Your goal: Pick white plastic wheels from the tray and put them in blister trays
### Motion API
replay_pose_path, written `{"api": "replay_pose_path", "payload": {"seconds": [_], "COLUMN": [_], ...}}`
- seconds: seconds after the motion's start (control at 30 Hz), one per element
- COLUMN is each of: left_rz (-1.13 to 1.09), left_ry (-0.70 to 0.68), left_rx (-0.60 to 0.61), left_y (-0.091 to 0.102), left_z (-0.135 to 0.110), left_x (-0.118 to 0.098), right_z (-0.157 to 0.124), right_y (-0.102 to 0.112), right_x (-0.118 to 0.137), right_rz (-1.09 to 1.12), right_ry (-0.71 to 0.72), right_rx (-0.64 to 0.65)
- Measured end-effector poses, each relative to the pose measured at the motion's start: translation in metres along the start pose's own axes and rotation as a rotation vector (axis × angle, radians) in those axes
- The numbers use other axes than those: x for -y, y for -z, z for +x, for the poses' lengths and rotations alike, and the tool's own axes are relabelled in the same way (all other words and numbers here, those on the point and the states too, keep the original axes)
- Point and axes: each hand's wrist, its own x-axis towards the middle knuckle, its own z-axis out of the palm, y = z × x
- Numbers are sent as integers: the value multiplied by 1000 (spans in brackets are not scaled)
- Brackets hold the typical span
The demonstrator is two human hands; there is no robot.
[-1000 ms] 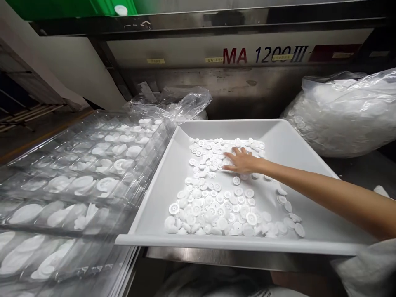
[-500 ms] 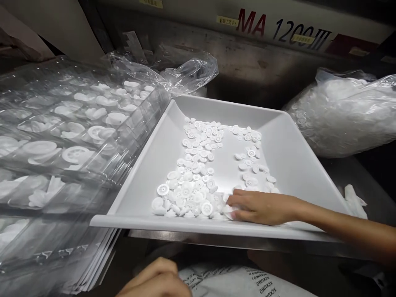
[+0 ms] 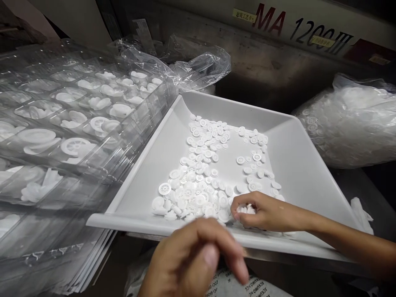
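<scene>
In front of me a metal ledge bears a grey open-fronted tray, small white spoked wheels heaped and scattered across its floor

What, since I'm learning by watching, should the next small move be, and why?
Probably lift the right hand and its parts towards the left hand: the right is curled round several parts just inside the near rim of the tray, and the left is close by, loosely curled, with nothing visible in it.
</scene>
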Motion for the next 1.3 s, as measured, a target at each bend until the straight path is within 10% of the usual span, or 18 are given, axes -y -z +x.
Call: {"api": "replay_pose_path", "payload": {"seconds": [0.2, 0.3, 0.43, 1.3], "left_rz": [-637, -754, -789, -756], "left_ry": [209, 274, 282, 313], "left_rx": [-598, -492, -494, -374], "left_y": [-40, -45, -40, -46], "left_z": [52, 68, 76, 81], "left_x": [6, 13, 16, 15], "right_z": [-2, 1, -2, -4], "right_y": [12, 4, 1, 32], "right_x": [49, 62, 50, 34], "right_rz": [-2, -378, -663, 71], "right_ry": [368, 600, 563, 228], "right_rx": [-507, -555, -568, -642]}}
